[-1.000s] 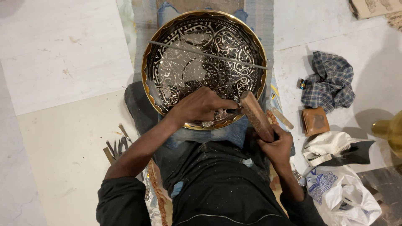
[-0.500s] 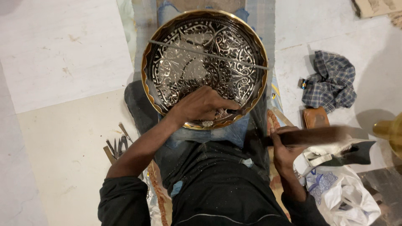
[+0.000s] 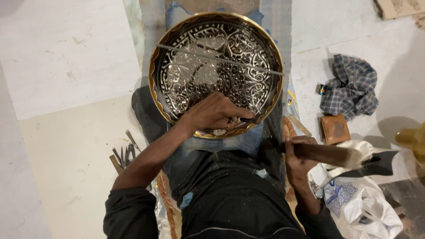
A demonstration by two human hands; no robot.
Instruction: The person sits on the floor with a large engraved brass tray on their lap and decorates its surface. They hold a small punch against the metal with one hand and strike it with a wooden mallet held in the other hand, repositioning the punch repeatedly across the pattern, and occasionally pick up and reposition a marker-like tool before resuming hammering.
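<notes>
A large round metal tray (image 3: 216,66) with an engraved dark-and-silver pattern and a scalloped golden rim (image 3: 155,93) rests on my lap. My left hand (image 3: 214,113) lies on its near edge, fingers closed on a small metal chisel (image 3: 241,124) whose tip touches the tray. My right hand (image 3: 299,155) is off to the right of the tray, gripping a wooden mallet (image 3: 336,156) that points sideways to the right. A thin straight metal rod (image 3: 221,59) lies across the tray's upper half.
Several spare metal tools (image 3: 125,155) lie on the floor at my left. At the right are a checked cloth (image 3: 349,86), a small brown block (image 3: 334,129), white plastic bags (image 3: 367,208) and a brass object (image 3: 411,140) at the frame edge. Pale floor tiles surround me.
My right hand has swung the mallet away from the chisel, out to the right and down to level. The left hand and tray have stayed put.
</notes>
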